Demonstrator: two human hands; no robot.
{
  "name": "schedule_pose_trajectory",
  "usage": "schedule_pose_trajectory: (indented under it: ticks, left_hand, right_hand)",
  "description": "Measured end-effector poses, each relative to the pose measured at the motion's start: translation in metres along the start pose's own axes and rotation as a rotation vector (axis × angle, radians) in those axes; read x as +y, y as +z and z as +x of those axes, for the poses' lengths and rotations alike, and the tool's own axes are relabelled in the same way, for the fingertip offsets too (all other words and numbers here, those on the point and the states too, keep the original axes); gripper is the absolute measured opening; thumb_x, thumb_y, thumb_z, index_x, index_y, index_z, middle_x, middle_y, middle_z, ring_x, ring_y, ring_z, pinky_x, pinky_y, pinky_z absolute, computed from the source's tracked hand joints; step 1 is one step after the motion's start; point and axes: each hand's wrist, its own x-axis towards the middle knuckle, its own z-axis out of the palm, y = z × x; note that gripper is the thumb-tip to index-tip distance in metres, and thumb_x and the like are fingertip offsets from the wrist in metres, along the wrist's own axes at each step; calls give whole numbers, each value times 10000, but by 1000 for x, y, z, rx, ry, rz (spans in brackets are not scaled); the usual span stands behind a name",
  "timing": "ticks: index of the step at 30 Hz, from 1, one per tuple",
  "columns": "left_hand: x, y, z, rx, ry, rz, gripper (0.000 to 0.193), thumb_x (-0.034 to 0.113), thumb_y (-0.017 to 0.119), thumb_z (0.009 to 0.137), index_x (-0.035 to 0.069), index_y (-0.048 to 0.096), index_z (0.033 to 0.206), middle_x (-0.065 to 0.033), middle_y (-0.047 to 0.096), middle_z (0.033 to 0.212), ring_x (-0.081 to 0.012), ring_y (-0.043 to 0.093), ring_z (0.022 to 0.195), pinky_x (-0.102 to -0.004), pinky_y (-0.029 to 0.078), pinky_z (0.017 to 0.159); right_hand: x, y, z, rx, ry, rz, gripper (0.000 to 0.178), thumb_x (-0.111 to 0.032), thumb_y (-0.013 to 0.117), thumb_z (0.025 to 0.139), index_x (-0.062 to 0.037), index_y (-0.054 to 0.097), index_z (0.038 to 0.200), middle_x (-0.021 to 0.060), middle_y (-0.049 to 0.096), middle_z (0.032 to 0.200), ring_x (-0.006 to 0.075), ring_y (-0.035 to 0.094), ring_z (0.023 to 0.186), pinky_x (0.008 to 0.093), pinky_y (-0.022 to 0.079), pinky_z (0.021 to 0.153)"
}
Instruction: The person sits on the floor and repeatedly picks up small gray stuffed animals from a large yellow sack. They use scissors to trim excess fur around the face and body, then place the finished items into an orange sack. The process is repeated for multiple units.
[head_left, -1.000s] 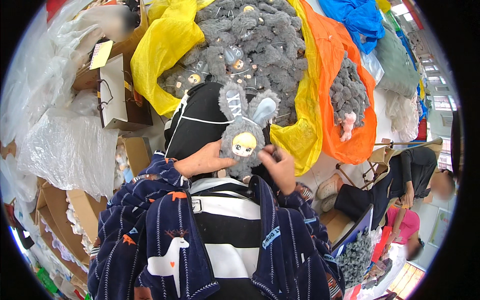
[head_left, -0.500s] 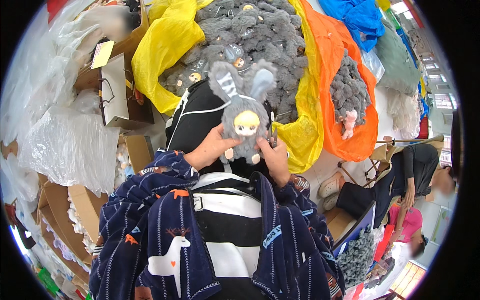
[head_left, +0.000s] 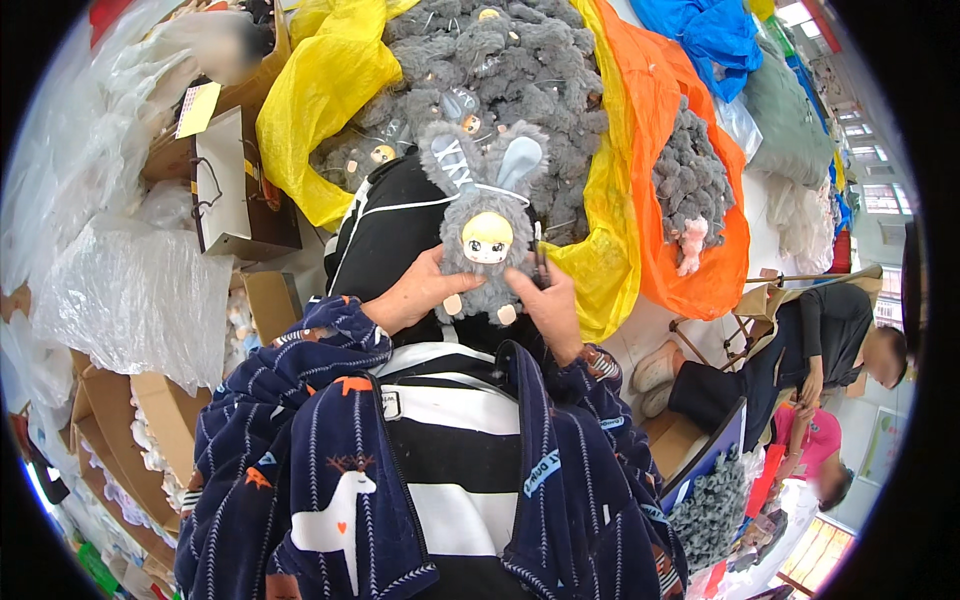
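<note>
Upright over my lap is a grey plush doll (head_left: 487, 238) with long rabbit ears, a moulded face with yellow hair and pale feet. A white cord runs across its head at the base of the ears. My left hand (head_left: 420, 290) is closed on the doll's side, thumb laid across its belly below the face. On the other side, my right hand (head_left: 550, 308) grips a slim dark pointed tool (head_left: 541, 258), its exact kind unclear. The right thumb is close to the doll's body; whether it presses on it, I cannot tell.
Ahead, a yellow sack (head_left: 610, 270) holds many similar grey dolls. Beside it an orange sack (head_left: 725, 285) holds more grey plush and a small pink toy (head_left: 691, 245). Cardboard boxes (head_left: 165, 415) and clear plastic (head_left: 150, 300) lie left. A seated person (head_left: 835, 335) is at right.
The doll has come slightly lower and to the left, its face now turned more squarely up. My right fingers and the tool have shifted slightly beside it.
</note>
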Motion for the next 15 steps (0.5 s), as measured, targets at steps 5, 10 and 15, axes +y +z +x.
schedule_pose_trajectory:
  ticks: [5,10,15]
  left_hand:
    - [-3,-2,2,6,6,86,316,25,625,769,5,553,1076,-37,591,1021,-107,544,927,-269,429,839]
    - [-7,-3,2,0,65,57,336,28,598,793,7,521,1119,-40,581,1039,-105,545,922,-265,434,830]
    - [-1,-3,2,-49,9,-129,378,19,582,799,-3,467,1159,-57,573,1049,-119,553,925,-266,447,823]
  right_hand:
    - [9,3,4,-121,-121,-8,267,-146,633,764,49,584,941,37,605,812,62,529,724,213,442,645]
    - [29,6,9,-9,-72,104,267,-99,566,777,32,545,1009,17,580,715,47,489,599,208,422,561]
    - [27,-6,1,-53,209,499,346,-150,552,809,20,484,1102,39,561,701,82,459,515,225,389,484]
